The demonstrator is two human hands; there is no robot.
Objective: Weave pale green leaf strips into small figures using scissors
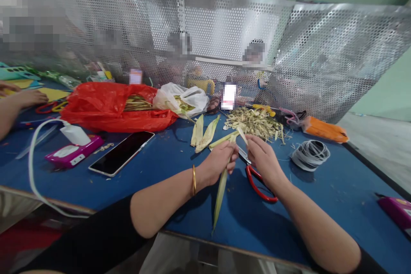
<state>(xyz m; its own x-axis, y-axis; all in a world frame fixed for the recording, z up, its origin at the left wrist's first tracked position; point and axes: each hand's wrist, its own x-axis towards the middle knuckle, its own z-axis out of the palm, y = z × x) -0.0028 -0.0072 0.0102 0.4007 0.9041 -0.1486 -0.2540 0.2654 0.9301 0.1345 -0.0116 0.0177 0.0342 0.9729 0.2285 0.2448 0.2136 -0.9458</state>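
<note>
My left hand (218,161) is closed around a long pale green leaf strip (220,197) that hangs down over the blue table (167,171). My right hand (261,158) pinches the upper end of the same strip, close to my left fingers. Red-handled scissors (257,182) lie on the table just under my right wrist. A gold bangle sits on my left wrist.
A heap of leaf trimmings (255,123) lies behind my hands, loose leaf pieces (202,132) to the left. A red bag (109,109), white bag (181,98), phone (122,153), pink device (72,154), cord coil (310,154) and another person's arm (16,102) are around.
</note>
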